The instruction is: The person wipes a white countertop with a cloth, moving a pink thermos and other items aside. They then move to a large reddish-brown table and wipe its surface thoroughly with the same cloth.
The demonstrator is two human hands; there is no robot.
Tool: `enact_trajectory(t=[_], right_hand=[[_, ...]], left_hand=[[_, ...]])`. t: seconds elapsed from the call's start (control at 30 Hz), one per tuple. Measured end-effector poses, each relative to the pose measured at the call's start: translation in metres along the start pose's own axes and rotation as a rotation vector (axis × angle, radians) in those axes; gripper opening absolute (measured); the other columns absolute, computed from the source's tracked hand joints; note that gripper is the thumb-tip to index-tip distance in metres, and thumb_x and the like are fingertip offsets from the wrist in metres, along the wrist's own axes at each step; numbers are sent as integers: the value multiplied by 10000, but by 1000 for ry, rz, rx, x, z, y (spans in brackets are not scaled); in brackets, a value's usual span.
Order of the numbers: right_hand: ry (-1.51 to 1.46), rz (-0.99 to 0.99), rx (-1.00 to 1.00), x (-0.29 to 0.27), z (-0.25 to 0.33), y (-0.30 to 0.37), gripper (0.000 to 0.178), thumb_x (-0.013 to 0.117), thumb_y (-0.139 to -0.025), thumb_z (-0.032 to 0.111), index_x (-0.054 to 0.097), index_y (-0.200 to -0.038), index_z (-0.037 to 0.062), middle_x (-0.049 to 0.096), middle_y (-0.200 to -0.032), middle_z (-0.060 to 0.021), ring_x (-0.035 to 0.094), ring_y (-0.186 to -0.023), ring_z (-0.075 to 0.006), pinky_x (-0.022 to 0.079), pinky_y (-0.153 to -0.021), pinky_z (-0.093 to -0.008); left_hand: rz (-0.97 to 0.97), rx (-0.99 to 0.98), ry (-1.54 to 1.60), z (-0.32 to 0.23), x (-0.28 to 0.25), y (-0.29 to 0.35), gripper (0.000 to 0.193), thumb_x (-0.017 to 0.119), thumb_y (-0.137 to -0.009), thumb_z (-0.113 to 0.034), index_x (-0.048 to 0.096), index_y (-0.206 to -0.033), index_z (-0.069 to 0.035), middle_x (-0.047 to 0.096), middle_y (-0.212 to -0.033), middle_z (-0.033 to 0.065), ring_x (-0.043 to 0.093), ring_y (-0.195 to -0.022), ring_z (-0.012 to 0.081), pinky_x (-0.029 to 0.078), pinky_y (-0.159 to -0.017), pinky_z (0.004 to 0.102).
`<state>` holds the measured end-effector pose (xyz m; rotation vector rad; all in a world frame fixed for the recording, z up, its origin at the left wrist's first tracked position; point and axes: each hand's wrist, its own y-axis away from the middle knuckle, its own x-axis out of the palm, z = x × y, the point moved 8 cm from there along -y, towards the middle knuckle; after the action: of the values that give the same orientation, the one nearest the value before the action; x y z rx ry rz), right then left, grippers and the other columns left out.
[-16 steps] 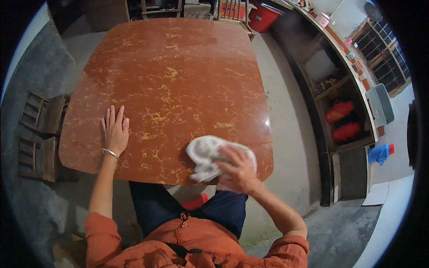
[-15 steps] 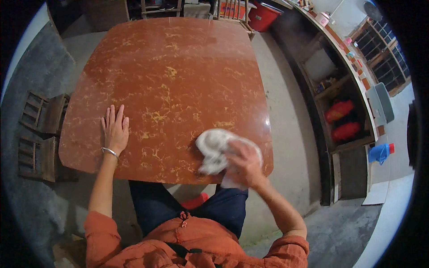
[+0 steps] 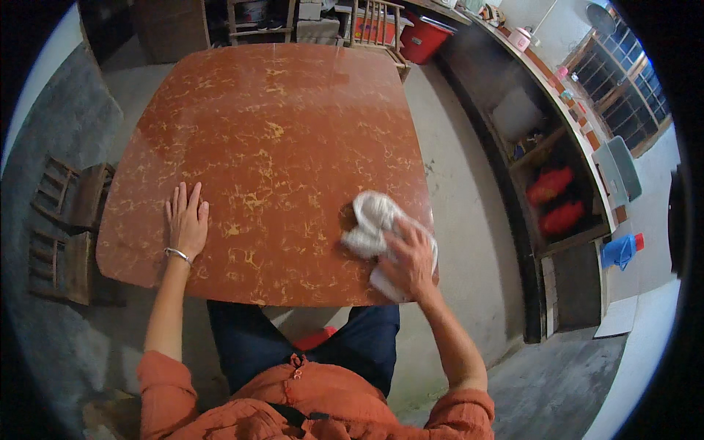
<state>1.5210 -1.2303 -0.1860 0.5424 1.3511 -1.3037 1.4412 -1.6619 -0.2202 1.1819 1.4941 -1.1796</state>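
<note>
A reddish-brown table (image 3: 293, 147) with yellow marbled veining spreads in front of me. My left hand (image 3: 188, 224) lies flat near its left front part, fingers stretched out, a silver bangle at the wrist. Toward the right front edge, my right hand (image 3: 412, 257) presses on a white cloth (image 3: 375, 216) and holds it against the tabletop. The cloth is bunched, its folds showing beyond the fingers and under the palm.
Two small wooden chairs (image 3: 70, 264) stand left of the table. On the right runs a long counter with open shelves (image 3: 546, 161) holding red bundles (image 3: 561, 218). A blue jug (image 3: 620, 251) sits beyond it. At the back are a red bucket (image 3: 424, 40) and a wooden chair (image 3: 376, 26).
My right hand and the cloth have moved a little to the right and forward over the table. My left hand stays flat in about the same place. The view has tilted slightly.
</note>
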Motion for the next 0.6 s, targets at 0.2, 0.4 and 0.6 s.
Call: enact_trajectory(t=[0.2, 0.4, 0.6], right_hand=[[9, 2, 22, -2, -14, -11, 438, 746, -657, 170, 665, -1085, 129, 491, -1322, -128, 450, -1206, -366, 381, -989, -493], [194, -314, 266, 19, -66, -123, 357, 698, -727, 219, 661, -1063, 104, 547, -1191, -157, 506, -1077, -367, 429, -904, -457], [-214, -41, -297, 87, 107, -107, 375, 713, -704, 231, 663, -1070, 165, 521, -1246, -139, 522, -1064, -359, 431, -890, -478]], left_hand=[[-2, -18, 4, 1, -4, 4, 488, 359, -991, -327, 354, -1433, -122, 219, -1520, 183, 185, -1407, 345, 109, -1147, 510], [7, -5, 70, -7, 1, -2, 494, 367, -987, -337, 355, -1435, -130, 218, -1522, 178, 183, -1408, 344, 105, -1150, 507], [-14, -30, 35, 6, -4, 1, 494, 340, -994, -375, 354, -1442, -168, 235, -1523, 151, 195, -1410, 315, 114, -1157, 474]])
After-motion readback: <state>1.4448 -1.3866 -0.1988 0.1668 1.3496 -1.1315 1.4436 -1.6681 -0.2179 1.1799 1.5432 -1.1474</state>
